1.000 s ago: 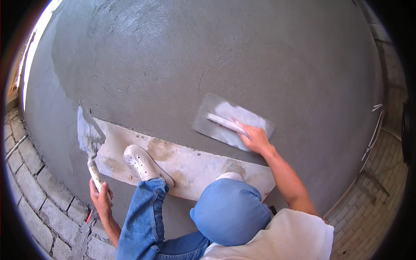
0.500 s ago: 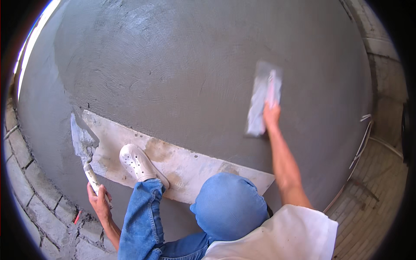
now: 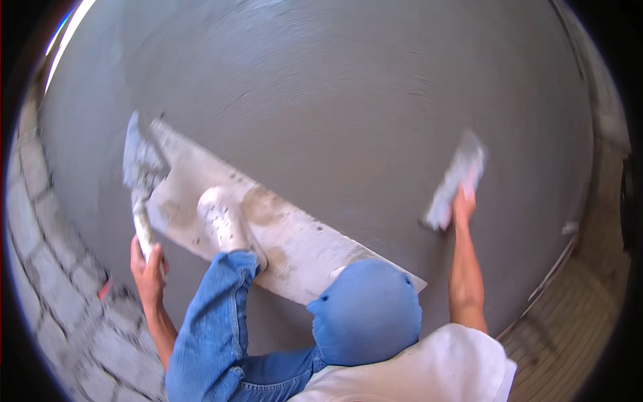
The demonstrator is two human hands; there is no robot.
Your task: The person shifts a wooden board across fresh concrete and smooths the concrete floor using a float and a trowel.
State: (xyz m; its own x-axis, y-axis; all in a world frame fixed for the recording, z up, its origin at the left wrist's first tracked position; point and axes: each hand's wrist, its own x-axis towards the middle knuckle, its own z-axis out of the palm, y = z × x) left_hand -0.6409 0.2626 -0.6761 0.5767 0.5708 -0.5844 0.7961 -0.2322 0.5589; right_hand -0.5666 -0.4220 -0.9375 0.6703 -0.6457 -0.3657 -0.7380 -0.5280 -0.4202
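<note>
My left hand is wrapped round the pale handle of a cement-smeared trowel, its blade resting near the left end of a whitish board. On the right, my right hand grips a rectangular finishing trowel, blurred by motion and tilted. This blade is on or just over the smooth grey wet cement; contact cannot be made out. A pale clog with holes stands on the board, below a blue jeans leg.
A round blue cloth-covered shape hides part of the board's near side. Grey blocks line the left edge, with a small red piece beside them. A strip of ribbed, brownish surface lies beyond the cement on the right.
My right hand has swung the finishing trowel rightward and a little nearer. The view has shifted, so the board appears steeper. My left hand still holds its trowel by the board's left end.
</note>
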